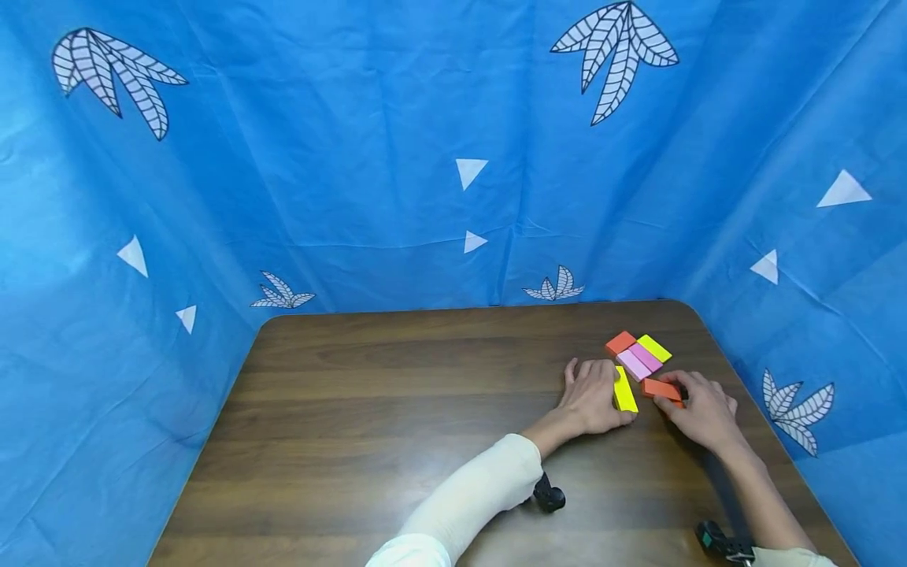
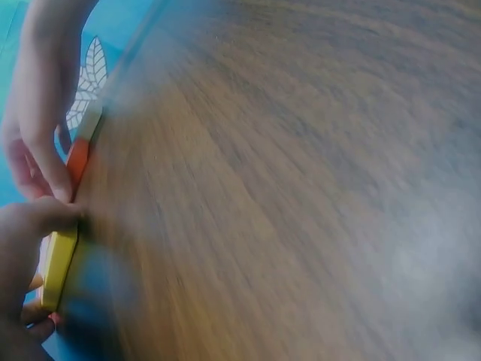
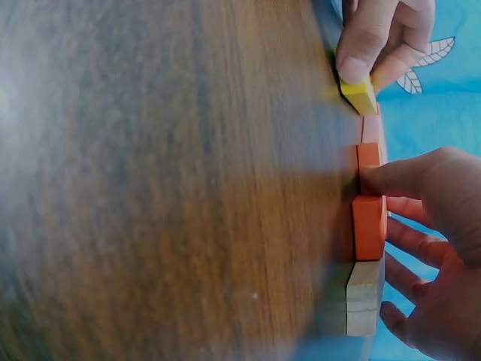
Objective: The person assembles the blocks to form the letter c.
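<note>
On the table lie five flat blocks: two orange blocks, two yellow blocks and one pink block. Two hands are at the near pair.

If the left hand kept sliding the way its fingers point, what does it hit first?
Probably the pink block: the left hand, gripping the yellow block, points toward it, with the orange block just beyond. Depth is uncertain.
</note>
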A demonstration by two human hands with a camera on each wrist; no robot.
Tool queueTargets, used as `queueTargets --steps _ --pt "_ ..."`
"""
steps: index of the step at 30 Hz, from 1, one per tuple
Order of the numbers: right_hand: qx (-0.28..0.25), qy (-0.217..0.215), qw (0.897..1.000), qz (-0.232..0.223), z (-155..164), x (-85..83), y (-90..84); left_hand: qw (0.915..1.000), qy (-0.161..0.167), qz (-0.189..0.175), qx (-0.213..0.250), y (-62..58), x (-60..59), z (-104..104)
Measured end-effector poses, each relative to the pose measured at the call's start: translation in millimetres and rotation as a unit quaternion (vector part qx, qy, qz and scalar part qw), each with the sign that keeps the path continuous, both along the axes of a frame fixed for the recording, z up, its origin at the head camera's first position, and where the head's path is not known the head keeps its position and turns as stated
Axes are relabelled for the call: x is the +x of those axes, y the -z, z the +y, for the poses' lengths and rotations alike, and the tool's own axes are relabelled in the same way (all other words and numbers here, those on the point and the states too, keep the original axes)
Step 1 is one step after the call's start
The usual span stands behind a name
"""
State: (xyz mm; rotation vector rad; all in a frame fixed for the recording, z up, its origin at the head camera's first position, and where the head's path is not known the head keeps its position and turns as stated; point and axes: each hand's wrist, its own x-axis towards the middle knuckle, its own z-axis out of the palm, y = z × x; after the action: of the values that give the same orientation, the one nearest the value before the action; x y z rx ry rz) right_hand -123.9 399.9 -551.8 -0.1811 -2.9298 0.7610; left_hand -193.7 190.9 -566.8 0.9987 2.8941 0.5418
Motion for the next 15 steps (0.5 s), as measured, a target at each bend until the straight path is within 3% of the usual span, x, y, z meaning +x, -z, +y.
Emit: queueTargets --steps 10,15 --pt "0.005 -0.017 0.999 0.028 -5.5 0.4 3.8 0.9977 0.047 -0.032 0.037 -1.1 -11.0 -36.4" --pt "-0.003 -0.042 0.998 0.045 -14.6 -3.7 3.2 0.9966 0.049 -0.034 0.058 -2.3 -20.6 -63.9"
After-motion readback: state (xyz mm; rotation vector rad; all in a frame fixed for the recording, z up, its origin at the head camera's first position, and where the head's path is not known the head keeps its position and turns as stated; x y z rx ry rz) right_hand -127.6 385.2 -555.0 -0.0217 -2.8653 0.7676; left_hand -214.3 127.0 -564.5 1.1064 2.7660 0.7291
